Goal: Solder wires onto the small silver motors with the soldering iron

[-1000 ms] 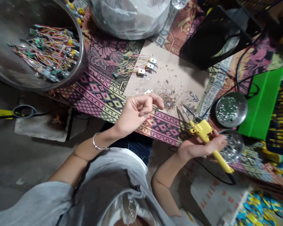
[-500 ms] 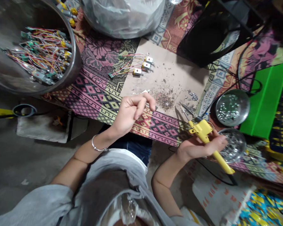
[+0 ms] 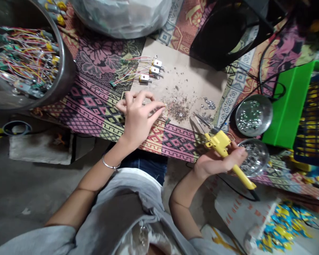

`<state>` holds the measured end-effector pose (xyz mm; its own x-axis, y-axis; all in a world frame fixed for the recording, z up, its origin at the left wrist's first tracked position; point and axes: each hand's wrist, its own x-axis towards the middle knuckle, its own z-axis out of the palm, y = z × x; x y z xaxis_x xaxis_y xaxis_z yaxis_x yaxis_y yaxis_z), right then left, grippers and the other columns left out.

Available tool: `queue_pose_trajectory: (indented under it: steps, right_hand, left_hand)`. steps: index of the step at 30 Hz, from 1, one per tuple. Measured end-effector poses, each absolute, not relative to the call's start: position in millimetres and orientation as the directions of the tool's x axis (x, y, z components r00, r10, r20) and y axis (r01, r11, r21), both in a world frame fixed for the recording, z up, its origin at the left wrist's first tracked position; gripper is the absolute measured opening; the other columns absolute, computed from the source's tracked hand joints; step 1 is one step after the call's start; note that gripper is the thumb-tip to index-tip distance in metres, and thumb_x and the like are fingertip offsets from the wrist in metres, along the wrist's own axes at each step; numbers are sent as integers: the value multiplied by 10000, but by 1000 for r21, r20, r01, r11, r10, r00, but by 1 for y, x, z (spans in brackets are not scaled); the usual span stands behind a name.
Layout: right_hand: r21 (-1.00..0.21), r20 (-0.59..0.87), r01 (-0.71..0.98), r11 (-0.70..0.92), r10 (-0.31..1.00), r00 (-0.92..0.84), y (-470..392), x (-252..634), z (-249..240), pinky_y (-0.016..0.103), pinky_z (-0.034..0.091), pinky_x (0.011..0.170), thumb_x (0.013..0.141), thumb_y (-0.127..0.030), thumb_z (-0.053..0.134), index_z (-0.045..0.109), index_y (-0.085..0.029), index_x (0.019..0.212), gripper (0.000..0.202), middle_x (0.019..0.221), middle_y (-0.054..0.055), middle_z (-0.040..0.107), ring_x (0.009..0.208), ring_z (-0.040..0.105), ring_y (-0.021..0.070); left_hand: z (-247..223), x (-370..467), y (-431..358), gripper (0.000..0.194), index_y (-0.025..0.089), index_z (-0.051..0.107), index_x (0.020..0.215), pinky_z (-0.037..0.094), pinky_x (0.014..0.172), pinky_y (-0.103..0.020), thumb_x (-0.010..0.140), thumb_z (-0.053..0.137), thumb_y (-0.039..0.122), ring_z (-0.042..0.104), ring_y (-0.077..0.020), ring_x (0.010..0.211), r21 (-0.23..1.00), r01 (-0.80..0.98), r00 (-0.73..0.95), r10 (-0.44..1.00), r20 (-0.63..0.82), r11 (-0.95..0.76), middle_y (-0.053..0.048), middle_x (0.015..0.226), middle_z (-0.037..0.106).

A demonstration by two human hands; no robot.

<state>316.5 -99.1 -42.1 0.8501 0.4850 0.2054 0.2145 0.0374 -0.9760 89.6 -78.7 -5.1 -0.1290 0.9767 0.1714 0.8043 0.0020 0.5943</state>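
My left hand (image 3: pixel 138 118) is over the near left part of a cardboard sheet (image 3: pixel 215 79), thumb and forefinger pinched on a small wired motor. Most of that motor is hidden; a yellowish end shows at the fingertips, and thin wires lead to a little green circuit board (image 3: pixel 167 121). In my right hand (image 3: pixel 220 161) is a yellow soldering gun (image 3: pixel 220 141), its metal tip pointing up-left over the sheet's near edge. Several small silver motors (image 3: pixel 144 78) with wires and boards lie in a group beyond my left hand.
A metal pot (image 3: pixel 65 71) of wired motors stands at left. Dark crumbs (image 3: pixel 179 109) and solder bits (image 3: pixel 208 103) litter the cardboard. Two bowls of small metal parts (image 3: pixel 268 115) sit at right by a green bin (image 3: pixel 284 106). A black fan-like box (image 3: pixel 210 46) and plastic bag (image 3: pixel 122 21) stand behind.
My left hand has turned palm-down and pinched the motor, with its wires and board now showing. My right hand keeps the soldering gun; the whole view has shifted a little.
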Motion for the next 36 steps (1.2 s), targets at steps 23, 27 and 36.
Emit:
queue_pose_trajectory:
  steps: [23,27,36]
  right_hand:
    - [-977,206,146,154,519,829,-100,316,-42,282,527,798,953,-448,577,579,-230,819,256,799,-37,517,783,557,105]
    - [-951,310,259,171,506,805,-104,313,-37,309,519,768,948,-459,611,467,-252,735,329,744,-49,460,715,510,110]
    - [-943,312,328,56,484,817,-133,275,-36,347,526,723,998,-484,547,415,-273,787,327,774,-36,437,715,505,139]
  left_hand:
    - [-30,79,-63,264,332,771,1194,384,1040,-549,1084,583,184,629,-305,1140,538,737,370,910,187,-409,-34,1032,788]
    - [-28,76,-43,264,311,776,1173,402,1034,-568,1095,543,216,625,-325,1170,511,735,402,893,202,-447,-66,1015,776]
    - [-24,81,-36,256,321,778,1153,370,1071,-611,1109,535,254,635,-326,1214,536,699,468,870,155,-472,-45,1092,791]
